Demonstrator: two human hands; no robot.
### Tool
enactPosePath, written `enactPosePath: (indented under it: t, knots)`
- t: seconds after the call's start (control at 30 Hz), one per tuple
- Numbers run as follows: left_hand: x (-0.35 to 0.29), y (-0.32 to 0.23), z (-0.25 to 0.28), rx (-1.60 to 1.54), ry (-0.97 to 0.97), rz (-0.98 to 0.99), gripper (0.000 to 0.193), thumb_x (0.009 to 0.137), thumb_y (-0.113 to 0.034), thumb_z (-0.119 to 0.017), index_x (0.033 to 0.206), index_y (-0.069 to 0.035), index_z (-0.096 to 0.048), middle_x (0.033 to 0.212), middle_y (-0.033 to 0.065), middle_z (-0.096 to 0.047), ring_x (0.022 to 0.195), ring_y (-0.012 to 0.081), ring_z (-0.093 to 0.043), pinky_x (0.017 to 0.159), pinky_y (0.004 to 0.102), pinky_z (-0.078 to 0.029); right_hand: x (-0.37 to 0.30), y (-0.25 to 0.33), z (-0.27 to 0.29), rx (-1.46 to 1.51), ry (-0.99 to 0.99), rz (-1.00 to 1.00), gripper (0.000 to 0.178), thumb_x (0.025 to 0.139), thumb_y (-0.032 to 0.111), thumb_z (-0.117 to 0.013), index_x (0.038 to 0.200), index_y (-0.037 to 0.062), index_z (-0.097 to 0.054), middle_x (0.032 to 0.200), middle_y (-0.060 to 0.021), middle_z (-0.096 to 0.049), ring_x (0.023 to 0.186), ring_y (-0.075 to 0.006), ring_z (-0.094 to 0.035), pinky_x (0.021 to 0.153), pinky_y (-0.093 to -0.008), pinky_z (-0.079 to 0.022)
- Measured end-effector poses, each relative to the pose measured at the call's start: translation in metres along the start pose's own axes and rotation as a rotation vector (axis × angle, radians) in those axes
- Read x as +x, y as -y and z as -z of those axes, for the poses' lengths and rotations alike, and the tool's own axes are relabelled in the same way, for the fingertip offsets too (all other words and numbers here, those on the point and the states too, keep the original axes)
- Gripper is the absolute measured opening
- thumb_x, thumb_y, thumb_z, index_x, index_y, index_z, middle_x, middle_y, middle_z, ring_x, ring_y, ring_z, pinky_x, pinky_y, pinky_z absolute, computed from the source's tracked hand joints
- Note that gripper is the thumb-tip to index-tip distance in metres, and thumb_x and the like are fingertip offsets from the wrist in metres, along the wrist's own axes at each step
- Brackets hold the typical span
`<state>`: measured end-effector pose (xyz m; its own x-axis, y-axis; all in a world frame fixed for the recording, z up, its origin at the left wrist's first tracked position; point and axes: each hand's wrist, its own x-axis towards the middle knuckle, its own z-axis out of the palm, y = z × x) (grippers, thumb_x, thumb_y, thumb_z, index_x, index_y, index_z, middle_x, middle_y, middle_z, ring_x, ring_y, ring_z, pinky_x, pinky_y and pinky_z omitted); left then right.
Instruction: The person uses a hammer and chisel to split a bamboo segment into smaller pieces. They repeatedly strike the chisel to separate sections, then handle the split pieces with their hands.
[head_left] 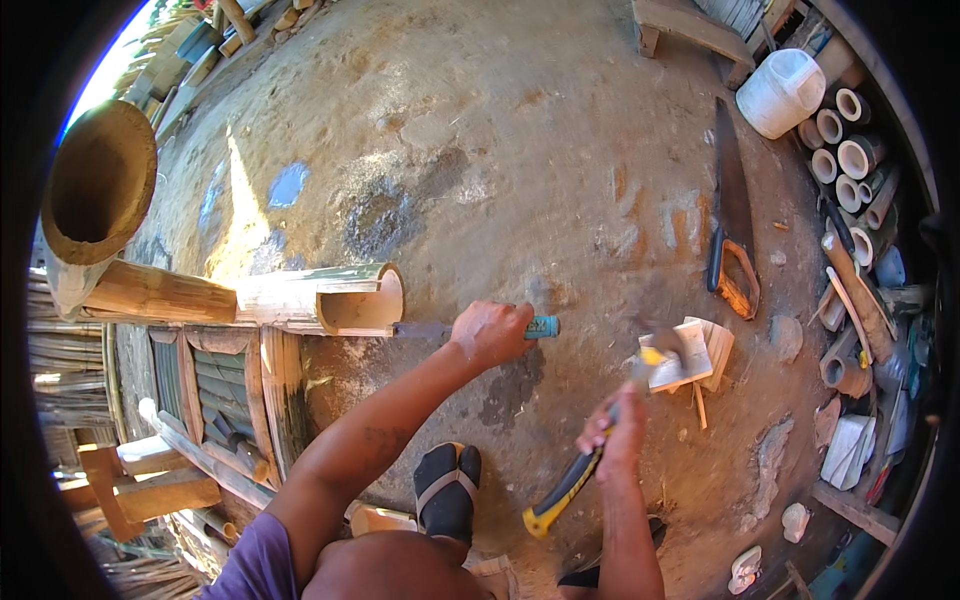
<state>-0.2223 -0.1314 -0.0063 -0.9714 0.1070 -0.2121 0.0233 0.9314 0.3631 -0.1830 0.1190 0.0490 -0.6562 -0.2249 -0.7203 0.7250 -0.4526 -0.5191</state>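
Observation:
My left hand [488,333] is closed round the teal handle of a chisel [543,327]. The flat blade points left and its tip meets the cut end of a bamboo pole [285,297], which has a section opened in its side. In my right hand [618,440] is a hammer [560,495] with a yellow and black grip. Its head is smeared by motion and stands apart from the chisel, to the right of the handle's butt.
A handsaw [733,200] lies on the dirt floor at the right. Below it are small wooden pieces [715,350]. Cut bamboo tubes [858,158] and a white jug [780,93] line the right edge. A large hollow cylinder [100,185] stands far left, above a bamboo frame [222,375].

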Motion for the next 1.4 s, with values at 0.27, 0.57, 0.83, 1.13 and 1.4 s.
enactPosePath:
  t: [0.27,0.57,0.83,1.13,1.4]
  knots:
    - [-0.044,0.045,0.016,0.065,-0.038,0.055,0.030,0.079,-0.039,-0.069,0.085,-0.011,-0.061,0.064,0.0157,-0.064,0.061,0.0375,-0.065,0.055,0.0485,-0.051,-0.001,-0.017,-0.014,-0.093,0.120,-0.084,0.030,0.102,0.038,-0.051,0.091,0.0114,-0.041,0.061,-0.0003,-0.042,0.041,-0.0091,-0.041,0.037,-0.0262,-0.037]
    - [-0.065,0.013,0.058,-0.046,-0.194,0.073,0.033,0.076,-0.039,-0.072,0.080,-0.009,-0.059,0.060,0.0155,-0.062,0.059,0.0380,-0.065,0.055,0.0488,-0.052,0.027,-0.038,-0.021,-0.794,0.067,-0.023,0.026,0.096,0.029,-0.062,0.100,0.0083,-0.048,0.068,-0.0042,-0.050,0.049,-0.0192,-0.054,0.045,-0.0354,-0.047]
    - [-0.135,0.004,0.075,-0.136,-0.238,0.210,0.033,0.076,-0.035,-0.073,0.084,-0.007,-0.058,0.069,0.0170,-0.066,0.066,0.0387,-0.067,0.060,0.0477,-0.054,0.026,-0.054,-0.078,-1.465,-0.006,0.969,0.031,0.087,0.019,-0.064,0.111,0.0011,-0.057,0.103,-0.0204,-0.057,0.102,-0.0368,-0.056,0.090,-0.0452,-0.046]
    - [-0.212,0.050,0.093,-0.103,-0.387,0.655,0.031,0.078,-0.028,-0.072,0.091,-0.005,-0.057,0.076,0.0205,-0.067,0.076,0.0399,-0.067,0.068,0.0499,-0.053,0.089,-0.167,-0.225,-1.630,0.658,1.210,0.030,0.092,0.020,-0.056,0.115,0.0025,-0.061,0.128,-0.0175,-0.055,0.122,-0.0341,-0.049,0.099,-0.0527,-0.040]
    - [-0.207,0.052,0.096,-0.094,-0.353,0.626,0.031,0.079,-0.027,-0.070,0.091,-0.003,-0.053,0.081,0.0195,-0.065,0.079,0.0392,-0.066,0.068,0.0495,-0.052,0.090,-0.147,-0.219,-1.754,0.592,1.094,0.026,0.095,0.027,-0.057,0.102,0.0039,-0.068,0.102,-0.0156,-0.063,0.104,-0.0307,-0.058,0.091,-0.0482,-0.042]
